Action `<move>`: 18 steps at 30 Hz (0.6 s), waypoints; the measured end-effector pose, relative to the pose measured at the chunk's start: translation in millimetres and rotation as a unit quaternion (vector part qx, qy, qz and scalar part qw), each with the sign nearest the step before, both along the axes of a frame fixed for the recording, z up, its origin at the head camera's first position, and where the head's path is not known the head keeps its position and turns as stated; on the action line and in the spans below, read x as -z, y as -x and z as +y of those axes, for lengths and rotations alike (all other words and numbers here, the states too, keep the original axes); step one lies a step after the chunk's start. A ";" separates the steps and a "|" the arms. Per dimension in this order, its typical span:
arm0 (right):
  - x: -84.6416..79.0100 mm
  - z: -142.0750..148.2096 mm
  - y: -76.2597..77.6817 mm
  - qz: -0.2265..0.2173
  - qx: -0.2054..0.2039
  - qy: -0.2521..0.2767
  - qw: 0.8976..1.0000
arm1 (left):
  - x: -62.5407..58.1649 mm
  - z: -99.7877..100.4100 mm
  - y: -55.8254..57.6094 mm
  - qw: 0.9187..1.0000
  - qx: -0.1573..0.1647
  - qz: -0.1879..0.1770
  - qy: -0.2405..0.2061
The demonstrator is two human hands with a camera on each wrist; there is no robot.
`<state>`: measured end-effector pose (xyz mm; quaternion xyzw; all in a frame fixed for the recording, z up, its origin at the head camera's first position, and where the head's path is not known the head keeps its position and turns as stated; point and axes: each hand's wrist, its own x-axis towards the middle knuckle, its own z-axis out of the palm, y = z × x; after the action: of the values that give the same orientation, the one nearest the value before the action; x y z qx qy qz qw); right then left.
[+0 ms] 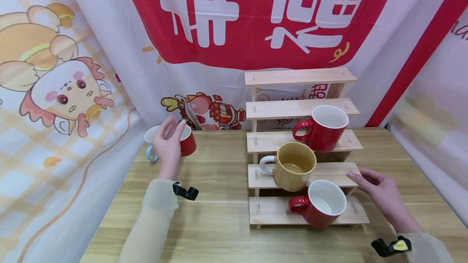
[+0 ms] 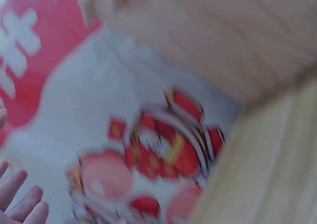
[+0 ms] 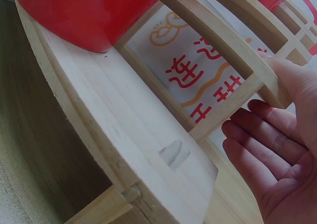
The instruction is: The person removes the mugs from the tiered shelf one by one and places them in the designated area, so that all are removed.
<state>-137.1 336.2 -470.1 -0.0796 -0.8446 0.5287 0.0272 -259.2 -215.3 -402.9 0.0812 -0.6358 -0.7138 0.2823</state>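
Observation:
In the head view my left hand is raised in front of two mugs at the back left, its fingers loosely bent with nothing between them. Behind it are a red mug and a white mug with a light blue handle, both partly hidden. My right hand holds the right end of a stepped wooden shelf. In the right wrist view its thumb lies on a board and its fingers are below. On the shelf stand a lower red mug, a yellow mug and a higher red mug.
The shelf stands on a wood-grain table. A printed cloth with a red panel hangs behind it, and a cartoon-patterned cloth borders the left side. The shelf's top board bears no mug.

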 end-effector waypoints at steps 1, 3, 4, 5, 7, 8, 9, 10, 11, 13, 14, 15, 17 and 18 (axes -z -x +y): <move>0.0 0.1 0.0 -0.001 0.000 -0.002 1.000 | -7.4 7.3 -1.9 1.000 0.014 0.012 0.008; -0.1 0.0 0.2 -0.003 0.001 -0.007 1.000 | -20.4 21.8 -5.9 0.998 0.046 0.031 0.015; -0.1 0.2 0.3 -0.004 0.001 -0.009 1.000 | -26.1 29.4 -7.9 0.997 0.064 0.041 0.019; 0.0 0.5 0.5 -0.006 0.001 -0.010 1.000 | -31.1 36.9 -9.8 0.995 0.082 0.048 0.022; 0.4 1.0 1.0 -0.008 0.000 -0.011 1.000 | -40.2 52.2 -13.3 0.991 0.116 0.061 0.025; 0.7 1.2 1.2 -0.008 0.000 -0.010 1.000 | -44.0 59.8 -14.8 0.989 0.133 0.066 0.026; 0.9 1.4 1.3 -0.009 -0.001 -0.008 1.000 | -47.6 67.5 -16.5 0.986 0.148 0.068 0.030; 1.0 1.4 1.5 -0.008 -0.001 -0.007 1.000 | -50.7 75.0 -17.8 0.984 0.162 0.070 0.037; 1.0 1.4 1.5 -0.008 -0.002 -0.005 1.000 | -53.4 82.3 -18.8 0.981 0.178 0.072 0.041; 1.0 1.3 1.4 -0.005 -0.003 -0.003 1.000 | -58.6 97.4 -21.3 0.974 0.207 0.074 0.055; 1.1 1.2 1.3 -0.002 -0.003 -0.002 1.000 | -60.9 104.7 -22.5 0.971 0.221 0.074 0.063; 1.2 1.1 1.1 0.001 -0.003 -0.001 1.000 | -62.8 112.0 -23.5 0.967 0.234 0.074 0.070; 1.5 1.1 0.9 0.006 -0.003 -0.002 1.000 | -65.9 125.9 -25.8 0.959 0.264 0.076 0.077; 1.7 1.2 0.8 0.008 -0.003 -0.002 1.000 | -67.1 132.5 -26.8 0.955 0.276 0.077 0.079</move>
<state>-137.8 337.4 -471.8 -0.0727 -0.8459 0.5274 0.0329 -232.4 -82.8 -335.8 -0.1757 -0.6642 -0.7153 0.1277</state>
